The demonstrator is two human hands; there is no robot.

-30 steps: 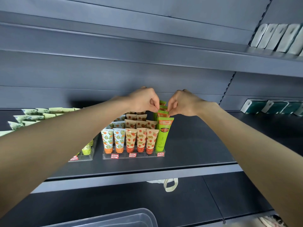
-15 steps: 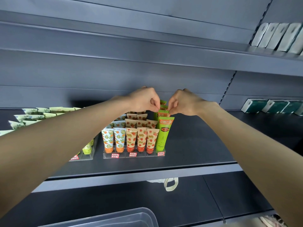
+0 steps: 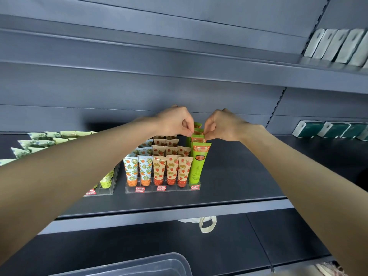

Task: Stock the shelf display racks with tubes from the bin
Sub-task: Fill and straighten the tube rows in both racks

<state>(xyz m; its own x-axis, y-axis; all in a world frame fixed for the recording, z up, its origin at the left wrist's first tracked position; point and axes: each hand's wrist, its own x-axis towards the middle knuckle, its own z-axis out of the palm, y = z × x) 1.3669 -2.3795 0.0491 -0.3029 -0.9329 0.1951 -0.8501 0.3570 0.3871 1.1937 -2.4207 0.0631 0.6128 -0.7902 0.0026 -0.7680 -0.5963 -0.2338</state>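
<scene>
Tube, lime-green plastic with an orange crimped top (image 3: 197,138), upright in the rightmost column of the clear acrylic display rack (image 3: 163,189), behind the front one; exact slot unclear. Left grip (image 3: 175,122) and right grip (image 3: 225,126) both pinch its top edge, thumb and forefinger pressed together, one grip per corner, other fingers curled.

Just below the grips: front lime-green tube with orange label (image 3: 198,164). Below and left of the left grip, same rack: beige strawberry-print tubes (image 3: 171,170), then pale-blue orange-print tubes (image 3: 137,170). Further left, under the left forearm: second clear rack with pale-green tubes (image 3: 107,180).

Both racks on the dark grey metal shelf (image 3: 239,176). Well right of the right grip: teal boxes (image 3: 334,129). Above right: white boxes (image 3: 338,46). Far below the grips: clear plastic bin (image 3: 159,263), cream bag handle (image 3: 207,224).
</scene>
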